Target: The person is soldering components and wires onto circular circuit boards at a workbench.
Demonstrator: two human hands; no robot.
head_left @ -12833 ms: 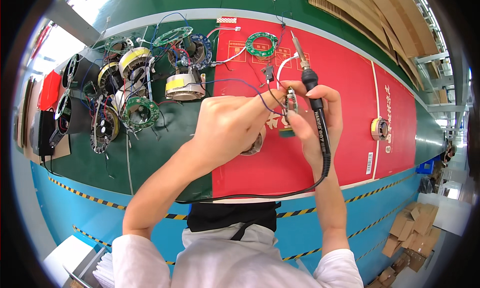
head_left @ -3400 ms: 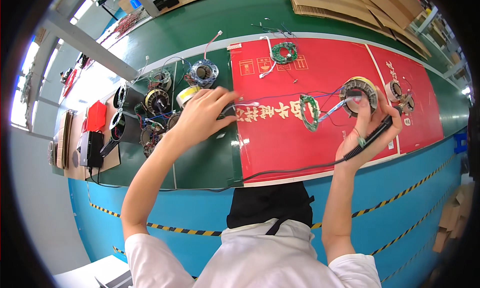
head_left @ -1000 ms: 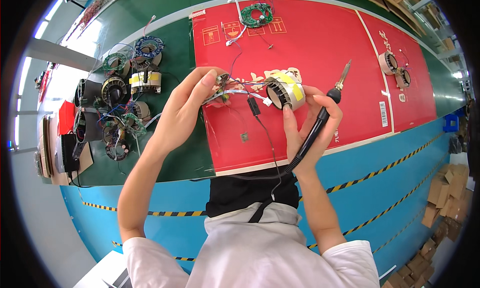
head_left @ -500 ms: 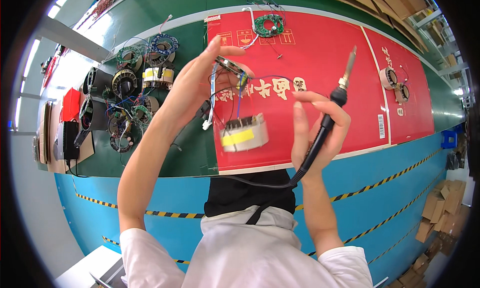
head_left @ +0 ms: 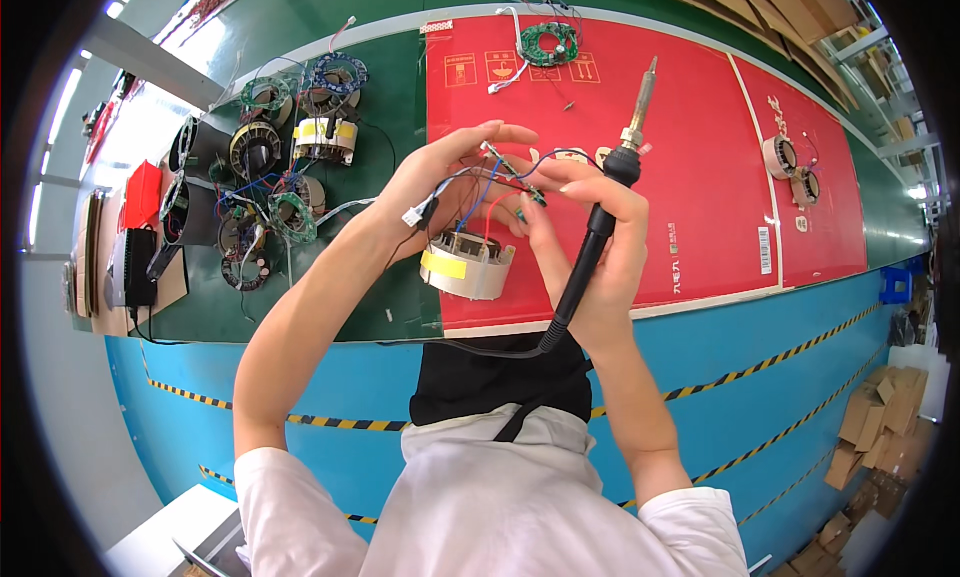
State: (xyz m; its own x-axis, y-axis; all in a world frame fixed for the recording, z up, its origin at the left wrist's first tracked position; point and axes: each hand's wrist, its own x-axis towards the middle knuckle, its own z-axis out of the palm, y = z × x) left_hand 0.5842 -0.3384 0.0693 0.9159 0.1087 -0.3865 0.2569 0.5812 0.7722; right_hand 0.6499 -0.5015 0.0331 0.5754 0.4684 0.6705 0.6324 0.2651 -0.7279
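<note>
My left hand (head_left: pixel 440 177) is closed on a round green circuit board (head_left: pixel 513 173), seen nearly edge-on and partly hidden by fingers. Blue, red and black wires run from the board to a white motor stator (head_left: pixel 466 265) with a yellow tape strip, low over the near edge of the red sheet. A white connector plug (head_left: pixel 413 216) dangles by my left wrist. My right hand (head_left: pixel 600 242) grips a black soldering iron (head_left: pixel 592 252), its metal tip pointing up and away. The right thumb and fingertips are at the board's right edge and the wires.
Several wired stators and boards, including a yellow-taped stator (head_left: pixel 326 140), crowd the green table's left side. A green ring board (head_left: pixel 549 45) lies at the back of the red cardboard sheet (head_left: pixel 690 167). Two small stators (head_left: pixel 779 158) sit at the right. A black power box (head_left: pixel 136 267) stands far left.
My right hand has moved left and up with the soldering iron to the circuit board. The stator has shifted slightly left, and the board has moved a little right and down.
</note>
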